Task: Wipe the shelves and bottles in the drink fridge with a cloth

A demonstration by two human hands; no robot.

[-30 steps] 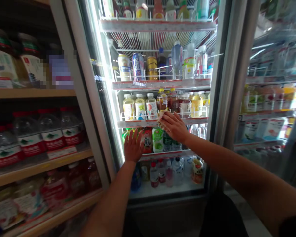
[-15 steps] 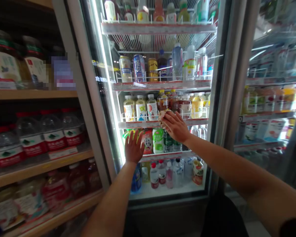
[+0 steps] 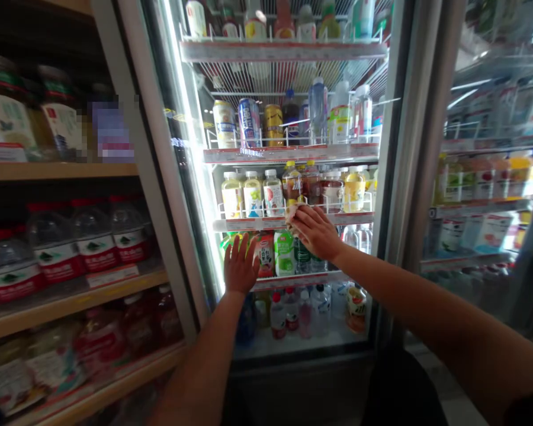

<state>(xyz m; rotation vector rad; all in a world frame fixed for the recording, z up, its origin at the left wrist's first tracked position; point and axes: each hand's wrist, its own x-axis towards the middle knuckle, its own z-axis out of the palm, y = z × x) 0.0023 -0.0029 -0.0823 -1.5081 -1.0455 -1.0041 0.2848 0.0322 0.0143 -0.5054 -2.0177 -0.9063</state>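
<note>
My left hand (image 3: 241,265) lies flat with fingers spread on the glass door (image 3: 293,112) of a lit drinks fridge, low on its left side. My right hand (image 3: 315,232) presses a crumpled pale cloth (image 3: 292,212) against the same glass, a little higher and to the right. Only a small part of the cloth shows past my fingers. Behind the glass stand rows of bottles (image 3: 253,193) and cans (image 3: 249,121) on white wire shelves.
Wooden shelves (image 3: 71,299) on the left carry large water jugs (image 3: 91,236) with red labels and jars above. A second fridge door (image 3: 488,148) stands at the right, swung at an angle. The fridge's grey frame (image 3: 155,177) separates the shelves from the glass.
My right hand with the cloth has shifted slightly down on the glass. My left hand has stayed flat in nearly the same spot.
</note>
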